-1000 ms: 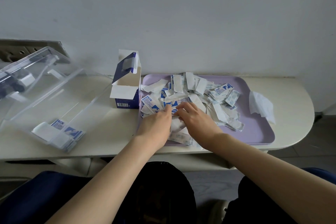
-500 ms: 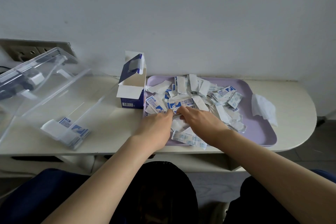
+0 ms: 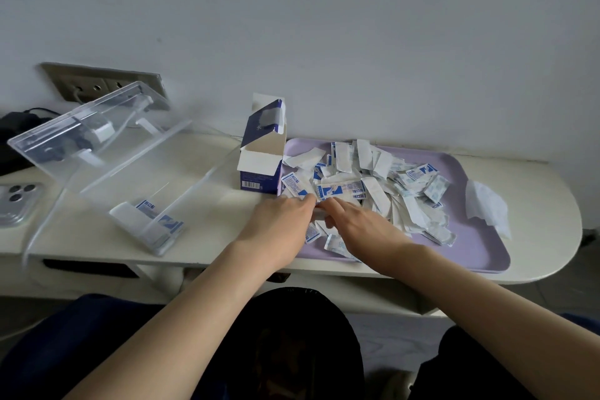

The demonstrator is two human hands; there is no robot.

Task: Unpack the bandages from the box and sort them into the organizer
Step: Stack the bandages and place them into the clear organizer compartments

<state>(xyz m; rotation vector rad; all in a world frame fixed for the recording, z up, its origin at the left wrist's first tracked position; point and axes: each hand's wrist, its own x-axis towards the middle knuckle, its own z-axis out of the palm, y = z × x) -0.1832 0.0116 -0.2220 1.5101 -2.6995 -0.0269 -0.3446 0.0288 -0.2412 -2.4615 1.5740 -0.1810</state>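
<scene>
Fingers (image 3: pixel 334 204) of left hand (image 3: pixel 282 217) and right hand (image 3: pixel 360 226) curled, pinching a small white stack (image 3: pixel 318 213) between them, blue-white bandages (image 3: pixel 373 185) heaped on purple tray (image 3: pixel 470 247), beside open box (image 3: pixel 259 166), hands nearly unmoved since before.

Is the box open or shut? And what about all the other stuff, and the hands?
box, open, flap up, upright beside the tray.
organizer, lid open, a few sorted bandages inside.
loose bandages, piled on the tray.
tray, flat, holding the pile.
tissue, crumpled, at the tray's right rim.
phone, face down.
left hand, curled on a small stack.
right hand, pinching the same stack.
</scene>
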